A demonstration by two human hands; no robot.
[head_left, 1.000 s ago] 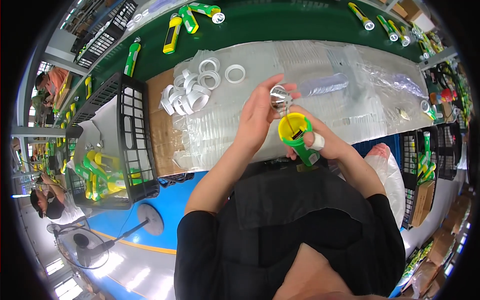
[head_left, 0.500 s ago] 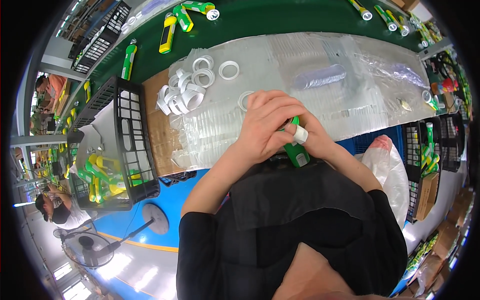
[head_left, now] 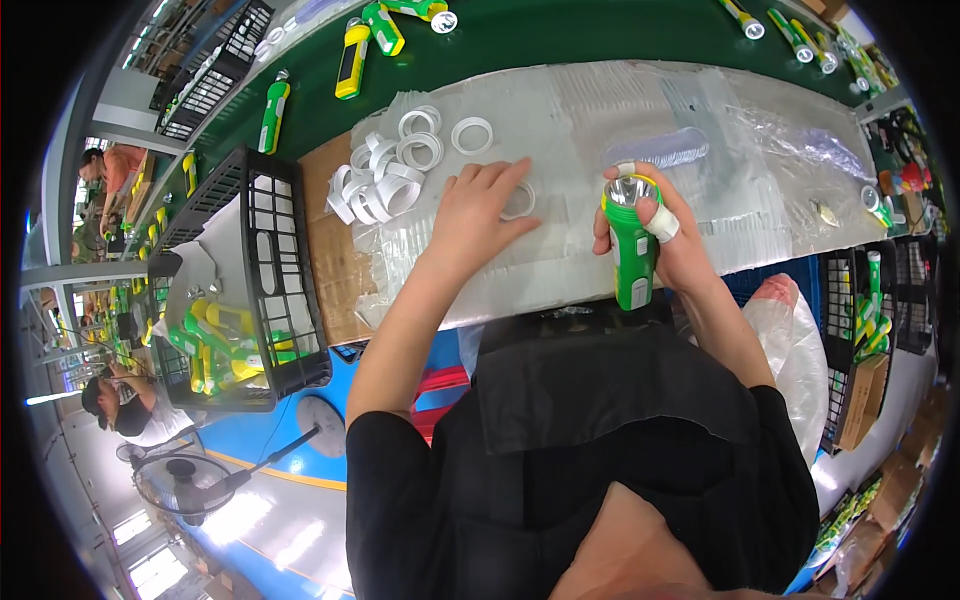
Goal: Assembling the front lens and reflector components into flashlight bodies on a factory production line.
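My right hand (head_left: 672, 228) is closed round a green flashlight (head_left: 632, 250), its lens end tilted up and its yellow rim showing. White tape wraps the thumb and a finger of that hand. My left hand (head_left: 482, 212) is over the plastic-covered bench with its fingers apart, holding nothing that I can see. Beside its fingertips lies a white ring (head_left: 520, 200), partly hidden by the hand. Another single white ring (head_left: 472, 135) lies beyond it, and a heap of white rings (head_left: 392, 175) lies to the left. A stack of clear discs (head_left: 660, 148) rests behind the flashlight.
A black crate (head_left: 275, 265) holding green and yellow flashlights stands left of the bench. Several flashlights lie on the green belt (head_left: 560, 35) at the far side. A white sack (head_left: 785, 330) and another crate (head_left: 832, 290) are at the right; a fan (head_left: 185, 485) stands lower left.
My hands have come apart. The left has let go and moved left, opening beside the single ring; the right has lifted the flashlight, now showing its lens end.
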